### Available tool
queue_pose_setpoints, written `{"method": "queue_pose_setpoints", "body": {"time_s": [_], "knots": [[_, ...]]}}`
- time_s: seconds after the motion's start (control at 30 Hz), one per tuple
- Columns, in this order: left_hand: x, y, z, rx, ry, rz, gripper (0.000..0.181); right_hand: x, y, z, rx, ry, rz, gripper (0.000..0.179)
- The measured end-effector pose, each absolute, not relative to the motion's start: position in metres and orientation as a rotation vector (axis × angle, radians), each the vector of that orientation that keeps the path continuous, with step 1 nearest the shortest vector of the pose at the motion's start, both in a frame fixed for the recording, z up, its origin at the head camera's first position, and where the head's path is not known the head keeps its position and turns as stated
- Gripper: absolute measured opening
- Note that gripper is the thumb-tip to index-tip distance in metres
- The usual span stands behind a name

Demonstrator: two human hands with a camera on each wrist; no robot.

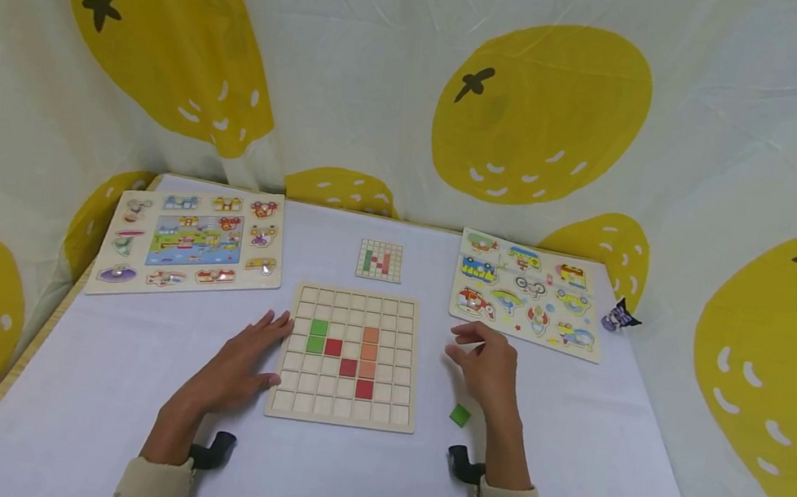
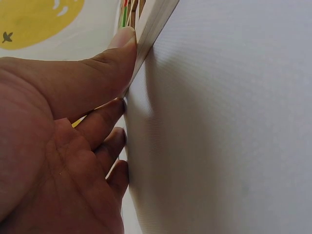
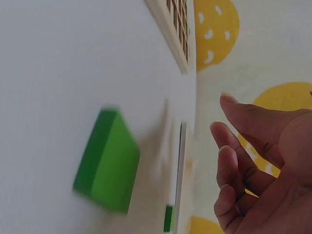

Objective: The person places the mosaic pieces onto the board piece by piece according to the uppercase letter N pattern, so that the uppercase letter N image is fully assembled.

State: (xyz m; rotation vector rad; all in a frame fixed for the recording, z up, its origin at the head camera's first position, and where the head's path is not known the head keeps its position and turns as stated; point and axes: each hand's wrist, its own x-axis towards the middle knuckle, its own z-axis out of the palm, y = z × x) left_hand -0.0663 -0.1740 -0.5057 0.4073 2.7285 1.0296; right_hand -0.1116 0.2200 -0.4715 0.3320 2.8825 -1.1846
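A wooden grid board (image 1: 341, 408) lies on the table, with two green tiles (image 1: 317, 336), three red tiles (image 1: 349, 367) and three orange tiles (image 1: 369, 352) set in its cells. My left hand (image 1: 241, 362) rests against the board's left edge; its thumb (image 2: 114, 56) touches the side in the left wrist view. Right of the board, my right hand (image 1: 491, 370) hovers with thumb and fingers apart and nothing between them. Below it on the cloth lies a loose green block (image 1: 460, 415), large in the right wrist view. A second, small green patch (image 3: 168, 218) shows farther off there.
A small card (image 1: 379, 271) with a coloured grid pattern lies behind the board. Picture puzzle boards stand at back left (image 1: 267, 266) and back right (image 1: 465, 312). A small dark figurine (image 1: 620, 315) sits at the right edge. A fruit-print curtain (image 1: 359, 72) hangs behind the table.
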Motion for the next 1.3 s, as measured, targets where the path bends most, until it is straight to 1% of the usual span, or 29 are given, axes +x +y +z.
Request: {"method": "queue_pose_setpoints", "body": {"time_s": [0.17,0.4,0.7,1.0,1.3], "knots": [[-0.066,-0.174,-0.506,0.409,2.731,1.037,0.094,-0.110,0.243,-0.472,0.391,2.838,-1.148,0.031],[-0.066,-0.174,-0.508,0.441,2.745,1.057,0.093,-0.110,0.270,-0.475,0.394,2.830,-1.071,0.037],[-0.065,-0.174,-0.506,0.451,2.749,1.048,0.093,-0.114,0.283,-0.478,0.440,2.830,-0.993,0.040],[-0.065,-0.174,-0.506,0.470,2.759,1.054,0.092,-0.115,0.283,-0.482,0.481,2.833,-0.898,0.034],[-0.064,-0.174,-0.504,0.459,2.759,1.056,0.092,-0.114,0.282,-0.486,0.517,2.837,-0.901,0.027]]}}
